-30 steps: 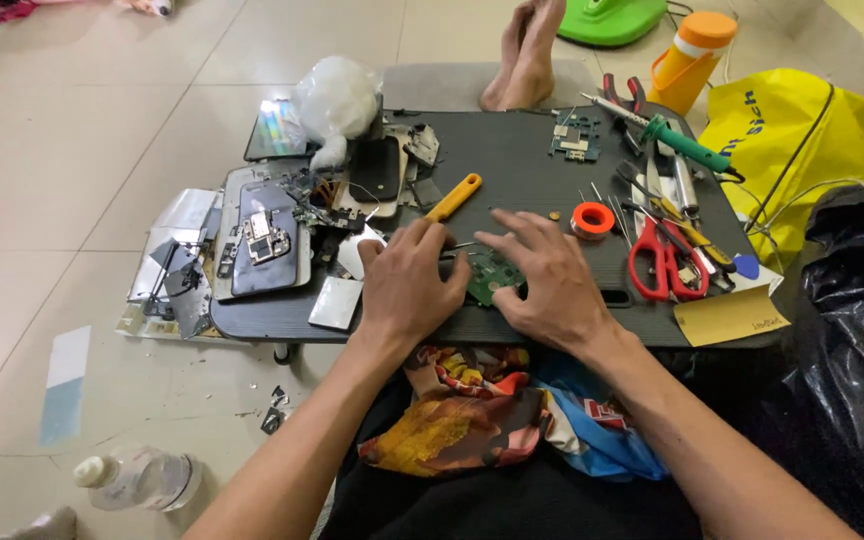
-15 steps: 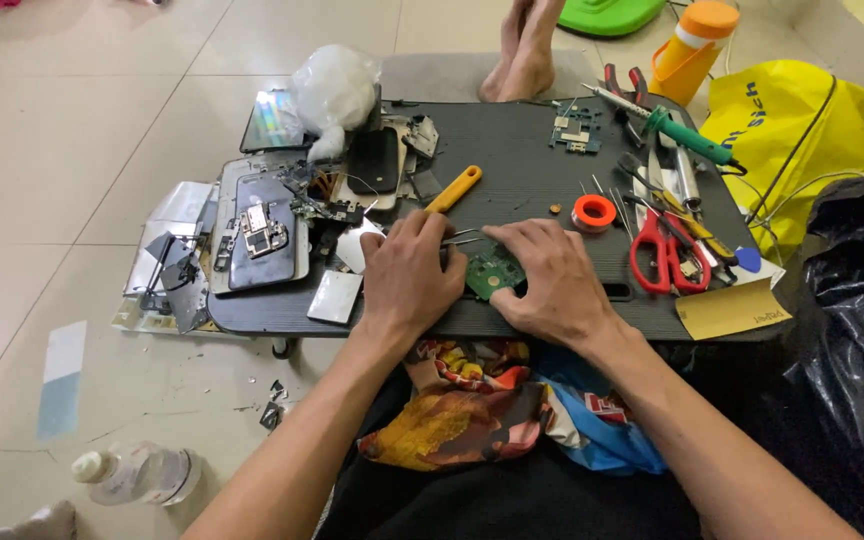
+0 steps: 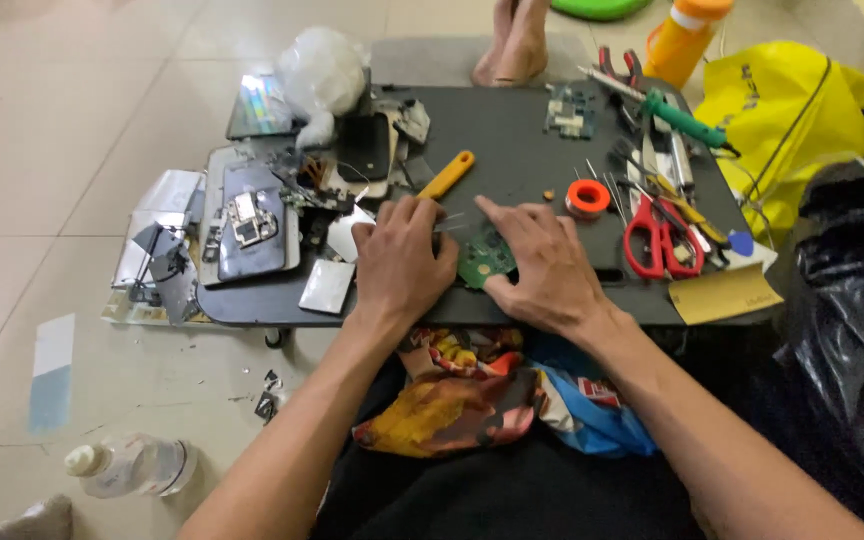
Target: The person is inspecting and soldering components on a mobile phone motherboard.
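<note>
Left of the bench (image 3: 512, 130): opened phone bodies (image 3: 252, 220), already stripped. Left hand (image 3: 402, 262) lies flat, fingers together, touching the green circuit board (image 3: 485, 256) at the near centre. Right hand (image 3: 544, 265), fingers spread, pins that board. Work on it appears unfinished; red scissors (image 3: 657, 235) lie unused at right.

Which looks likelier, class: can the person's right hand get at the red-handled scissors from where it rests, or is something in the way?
Probably yes. The right hand rests on the green circuit board, and the red-handled scissors lie on the dark tabletop just to its right. Only bare tabletop shows between them; the orange tape roll sits farther back.
</note>
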